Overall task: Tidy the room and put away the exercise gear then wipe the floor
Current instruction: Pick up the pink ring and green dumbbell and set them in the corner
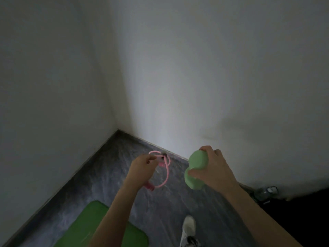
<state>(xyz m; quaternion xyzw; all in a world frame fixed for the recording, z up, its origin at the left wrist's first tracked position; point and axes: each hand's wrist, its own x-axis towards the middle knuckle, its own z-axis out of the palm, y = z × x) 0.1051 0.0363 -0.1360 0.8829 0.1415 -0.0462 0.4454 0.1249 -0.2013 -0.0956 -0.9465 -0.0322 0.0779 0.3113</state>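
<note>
Pale green rubber catches what little light there is: a dumbbell [194, 171] is gripped in the person's right hand [211, 168], fingers and thumb curled round its narrow middle, one rounded head sticking up past the knuckles and the other hanging down below the palm. It is held in the air, tilted, just out from the foot of the right-hand wall [213, 77] and to the right of the room corner [117, 130].

From the one head-worn view, that corner is the thing to steer by. Nearer the person than the corner, the left hand [143, 168] is lifted above the floor with its fingers curled round a pink resistance band [164, 172]. The band's thin tube loops out past the fingertips and swings down below the wrist; darker pink foam grips show at the loop's upper and lower ends, and a small dark joint sits at the top. Whether the band touches the floor I cannot tell.

Grey, marbled floor [110, 175] runs out from the corner toward the person. Well back from the corner on the left side, along the left wall's skirting, a bright green exercise mat [92, 227] lies flat, its rounded corner under the left forearm. Right of the mat, a light-coloured shoe [189, 227] stands on the floor. Far to the right of the corner, at the wall's base, a clear water bottle [266, 192] lies in shadow next to something dark.
</note>
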